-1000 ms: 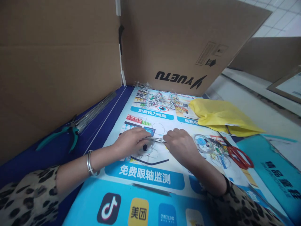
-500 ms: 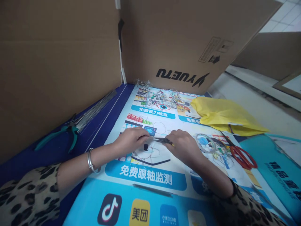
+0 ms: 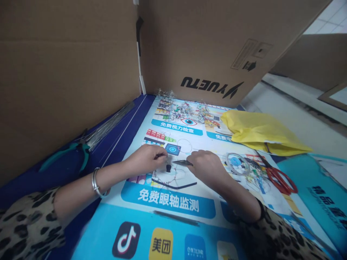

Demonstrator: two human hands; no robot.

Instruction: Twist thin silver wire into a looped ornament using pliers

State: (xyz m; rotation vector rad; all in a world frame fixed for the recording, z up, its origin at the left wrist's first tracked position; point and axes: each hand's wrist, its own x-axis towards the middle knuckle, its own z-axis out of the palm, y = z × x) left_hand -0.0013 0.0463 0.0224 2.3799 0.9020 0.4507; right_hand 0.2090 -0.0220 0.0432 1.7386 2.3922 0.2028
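The right hand (image 3: pixel 207 167) grips pointed pliers (image 3: pixel 182 163); the left hand (image 3: pixel 145 159) curls its fingers (image 3: pixel 160 150) nearby, whether holding anything cannot be told.

Beige sleeves (image 3: pixel 29 222) with dark leopard spots, slim silver bangle (image 3: pixel 94 183)

Left hand (image 3: pixel 148 157) pinched closed; right hand (image 3: pixel 207 164) curled tight, near but apart; forearms (image 3: pixel 114 177) angled inward.
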